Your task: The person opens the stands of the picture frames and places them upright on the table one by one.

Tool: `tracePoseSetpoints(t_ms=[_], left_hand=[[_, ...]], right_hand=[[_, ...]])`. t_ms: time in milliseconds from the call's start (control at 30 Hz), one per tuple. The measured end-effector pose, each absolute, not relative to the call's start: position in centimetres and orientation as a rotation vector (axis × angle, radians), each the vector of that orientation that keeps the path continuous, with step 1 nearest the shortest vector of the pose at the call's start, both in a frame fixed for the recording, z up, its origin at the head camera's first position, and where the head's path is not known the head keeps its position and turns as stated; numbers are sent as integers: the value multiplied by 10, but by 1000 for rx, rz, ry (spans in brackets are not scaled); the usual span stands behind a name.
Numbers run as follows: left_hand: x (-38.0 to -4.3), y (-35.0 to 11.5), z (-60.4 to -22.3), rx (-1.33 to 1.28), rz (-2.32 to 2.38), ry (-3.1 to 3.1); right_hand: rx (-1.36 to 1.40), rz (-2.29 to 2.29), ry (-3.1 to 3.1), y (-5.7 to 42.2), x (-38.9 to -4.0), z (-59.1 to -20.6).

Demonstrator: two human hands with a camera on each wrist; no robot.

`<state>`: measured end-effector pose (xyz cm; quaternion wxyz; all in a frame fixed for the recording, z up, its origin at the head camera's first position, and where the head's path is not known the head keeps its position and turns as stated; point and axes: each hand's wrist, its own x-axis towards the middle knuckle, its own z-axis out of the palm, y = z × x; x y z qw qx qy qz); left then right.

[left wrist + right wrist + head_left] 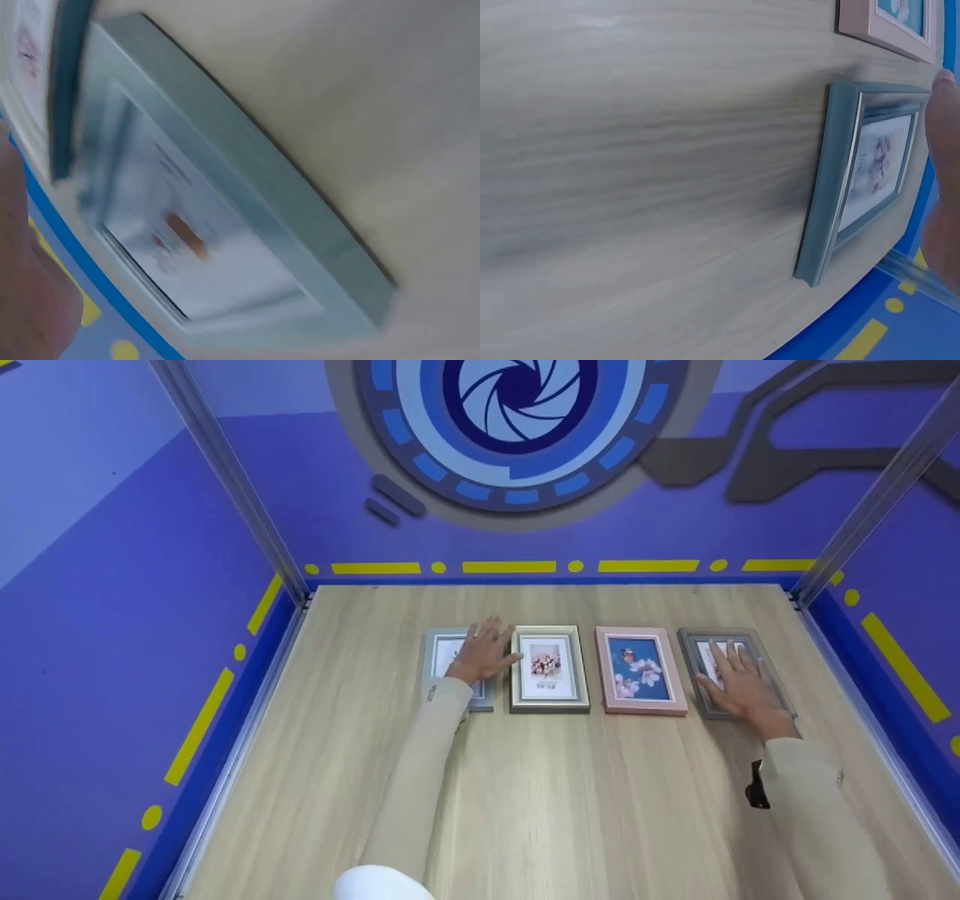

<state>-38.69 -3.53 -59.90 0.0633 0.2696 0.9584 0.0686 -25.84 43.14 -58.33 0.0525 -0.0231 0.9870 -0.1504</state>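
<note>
Four picture frames lie face up in a row on the wooden table. My left hand [482, 651], fingers spread, is over the light grey-blue frame [428, 664] at the left end and covers part of its picture. Its thumb points toward the cream-edged frame [550, 708] beside it. At the right end, my right hand [742, 682] spreads its fingers over the dark grey frame [688, 660], hiding much of its picture. Between the cream and grey ones lies a pink frame [645, 707] with a blossom picture. Neither hand's fingers curl round anything.
The pale wooden table [525, 795] runs from the frames toward the front. Blue-purple printed panels [315, 510] stand behind it and at both sides. Metal posts [232, 480] rise at the back corners.
</note>
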Motion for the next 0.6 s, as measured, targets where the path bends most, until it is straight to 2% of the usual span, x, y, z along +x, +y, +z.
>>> tracePoseSetpoints(t_ms=[333, 600], left_hand=[[-362, 74, -574, 1063, 364, 2725], [-331, 149, -579, 1233, 431, 2661]], right_hand=[[-27, -411, 2967, 459, -248, -579], [118, -389, 2952, 471, -239, -586]])
